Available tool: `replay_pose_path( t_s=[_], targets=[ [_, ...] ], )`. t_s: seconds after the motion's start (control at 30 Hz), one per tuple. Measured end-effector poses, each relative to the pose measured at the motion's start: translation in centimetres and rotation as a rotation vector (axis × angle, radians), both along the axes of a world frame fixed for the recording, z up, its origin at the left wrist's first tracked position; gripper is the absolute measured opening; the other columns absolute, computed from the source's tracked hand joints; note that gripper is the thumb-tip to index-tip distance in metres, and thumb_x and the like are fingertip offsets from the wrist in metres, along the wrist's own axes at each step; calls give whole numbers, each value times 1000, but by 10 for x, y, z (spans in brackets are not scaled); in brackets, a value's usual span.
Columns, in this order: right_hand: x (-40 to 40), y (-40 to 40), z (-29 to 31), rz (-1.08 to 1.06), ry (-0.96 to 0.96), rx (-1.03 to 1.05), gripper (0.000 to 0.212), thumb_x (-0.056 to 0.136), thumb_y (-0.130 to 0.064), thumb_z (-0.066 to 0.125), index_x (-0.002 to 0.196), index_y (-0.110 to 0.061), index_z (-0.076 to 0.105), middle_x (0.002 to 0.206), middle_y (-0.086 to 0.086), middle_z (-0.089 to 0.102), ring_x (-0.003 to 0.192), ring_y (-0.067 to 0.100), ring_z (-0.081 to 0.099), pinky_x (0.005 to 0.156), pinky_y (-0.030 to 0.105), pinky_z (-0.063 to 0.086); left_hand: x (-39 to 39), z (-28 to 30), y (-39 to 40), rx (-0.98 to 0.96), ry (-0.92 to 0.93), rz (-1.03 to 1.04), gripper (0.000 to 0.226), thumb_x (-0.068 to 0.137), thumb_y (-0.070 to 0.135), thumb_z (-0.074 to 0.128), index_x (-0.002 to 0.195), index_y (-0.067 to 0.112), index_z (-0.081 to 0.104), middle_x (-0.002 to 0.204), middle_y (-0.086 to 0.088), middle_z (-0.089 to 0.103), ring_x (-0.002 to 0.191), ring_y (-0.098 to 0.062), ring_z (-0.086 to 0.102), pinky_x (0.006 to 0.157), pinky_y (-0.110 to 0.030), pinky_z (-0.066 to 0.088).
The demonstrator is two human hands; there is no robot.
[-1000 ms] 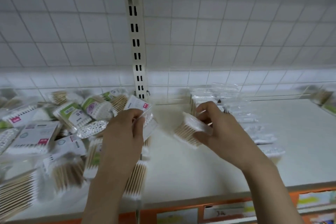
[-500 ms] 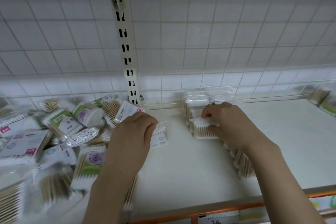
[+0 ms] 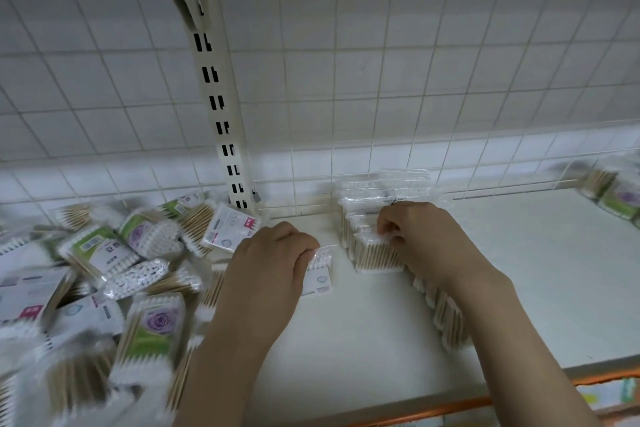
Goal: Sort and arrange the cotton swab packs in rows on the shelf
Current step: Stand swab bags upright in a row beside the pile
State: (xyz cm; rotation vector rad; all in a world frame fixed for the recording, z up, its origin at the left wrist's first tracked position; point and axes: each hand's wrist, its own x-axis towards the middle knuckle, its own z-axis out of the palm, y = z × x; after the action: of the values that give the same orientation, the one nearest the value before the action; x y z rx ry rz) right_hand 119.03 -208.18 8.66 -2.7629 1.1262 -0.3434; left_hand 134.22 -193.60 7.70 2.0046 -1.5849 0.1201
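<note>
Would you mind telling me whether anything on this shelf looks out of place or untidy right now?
Yes: the heap of swab packs on the left lies jumbled at all angles, unlike the neat row that the right hand is tending. The left hand holds one white-label pack.

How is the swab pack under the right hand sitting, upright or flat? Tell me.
Upright. The swab pack stands on edge at the front of the row, its wooden sticks vertical, while the right hand pinches its top.
</note>
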Motion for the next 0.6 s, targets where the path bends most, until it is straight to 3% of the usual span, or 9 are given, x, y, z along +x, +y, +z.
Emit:
replay_pose_path(
  t_s=[0.2,0.6],
  targets=[
    [-19,2,9,-4,-70,39,31,87,-7,49,111,-24,57,116,-7,59,106,17,54,86,34,46,-25,-1,-23,26,-26,-96,23,95,24,46,107,25,66,100,11,59,92,-12,53,83,-28,39],
    [-72,15,11,-79,-219,-9,19,92,-23,50,110,-24,59,108,-10,62,101,12,56,84,28,43,-57,-6,-71,113,-100,-160,26,98,25,39,109,30,62,104,12,57,99,-11,51,85,-25,36]
  ],
)
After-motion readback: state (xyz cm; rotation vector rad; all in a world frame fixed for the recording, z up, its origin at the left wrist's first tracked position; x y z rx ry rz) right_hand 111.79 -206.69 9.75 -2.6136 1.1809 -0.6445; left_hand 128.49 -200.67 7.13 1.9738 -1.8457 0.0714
